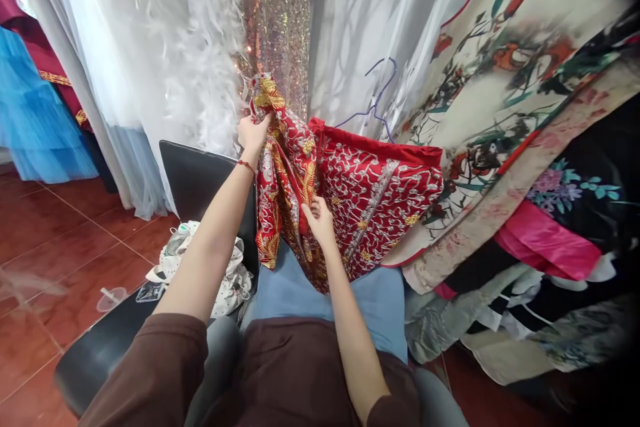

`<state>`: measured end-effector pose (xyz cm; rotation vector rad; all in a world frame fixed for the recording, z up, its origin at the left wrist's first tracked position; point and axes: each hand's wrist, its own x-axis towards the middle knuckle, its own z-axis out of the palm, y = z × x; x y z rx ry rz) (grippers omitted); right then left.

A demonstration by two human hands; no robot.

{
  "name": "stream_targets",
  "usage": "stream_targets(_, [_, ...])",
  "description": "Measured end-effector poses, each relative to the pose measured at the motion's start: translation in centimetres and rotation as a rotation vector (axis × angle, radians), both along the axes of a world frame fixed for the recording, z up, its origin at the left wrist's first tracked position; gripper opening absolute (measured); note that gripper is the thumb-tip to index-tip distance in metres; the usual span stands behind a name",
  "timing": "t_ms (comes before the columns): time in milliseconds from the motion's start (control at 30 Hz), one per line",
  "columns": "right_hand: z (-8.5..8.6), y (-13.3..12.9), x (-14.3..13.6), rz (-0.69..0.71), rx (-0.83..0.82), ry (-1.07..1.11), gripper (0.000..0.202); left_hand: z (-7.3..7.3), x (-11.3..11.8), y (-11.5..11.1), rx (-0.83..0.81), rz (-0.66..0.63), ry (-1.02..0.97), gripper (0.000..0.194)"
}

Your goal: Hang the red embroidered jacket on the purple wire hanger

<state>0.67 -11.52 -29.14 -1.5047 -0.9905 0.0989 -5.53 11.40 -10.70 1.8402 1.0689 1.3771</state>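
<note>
Together, 2 hands grip red embroidered cloth.

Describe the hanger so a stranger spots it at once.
Start at the white cloth behind the red embroidered garment. The hanger rises in front of it, above the garment's plain red top band. Its thin, purple, hooked outline sets it apart from the surrounding fabric.

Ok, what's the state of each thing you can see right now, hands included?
Left hand: closed on the upper part of the red clothing
Right hand: pinching the red clothing lower down
Red clothing: bunched between the hands, spread wider at right
Hanger: hook up, lower part hidden behind the red clothing
White cloth: crumpled on the chair
Chair: upright
Feathery white fabric: hanging
Blue dress: hanging, tiered
</note>
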Motion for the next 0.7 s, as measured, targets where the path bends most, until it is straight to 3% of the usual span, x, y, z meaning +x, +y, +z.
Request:
stream_targets(133, [4.1, 2.9, 0.9, -0.060, -0.349, -0.242, 0.030, 0.4, -0.4, -0.6, 0.012, 0.100, -0.009, 0.043])
stream_targets(267, [10.9, 5.9, 2.3, -0.037, -0.814, -0.547, 0.026, 0.4, -0.4, -0.7, 0.031, 0.159, -0.003, 0.042])
stream_targets(300, [12.6, 6.6, 2.8, -0.090, -0.810, -0.629, 0.026, 0.4, -0.4, -0.8, 0.036, 0.168, -0.002, 0.042])
stream_targets(400, [16.5, 8.4, 4.7, -0.350, -0.539, -0.880, 0.036, 0.4, -0.5, -0.9, 0.043, 0.198, 0.001, 0.041])
stream_targets(500, [17.7, 9.6, 7.5, -0.480, -0.409, -1.004, 0.046, 0.4, -0.6, -1.1, 0.038, 0.206, 0.021, 0.040])
stream_targets(633, [16.7, 9.6, 10.2, -0.526, -0.463, -1.024, 0.067, 0.3, -0.7, -1.5, 0.064, 0.180, 0.063, 0.038])
stream_targets(700, [16.3, 8.8, 10.5, -0.527, -0.431, -1.041, 0.067, 0.3, -0.8, -1.6, 0.081, 0.184, 0.065, 0.037])
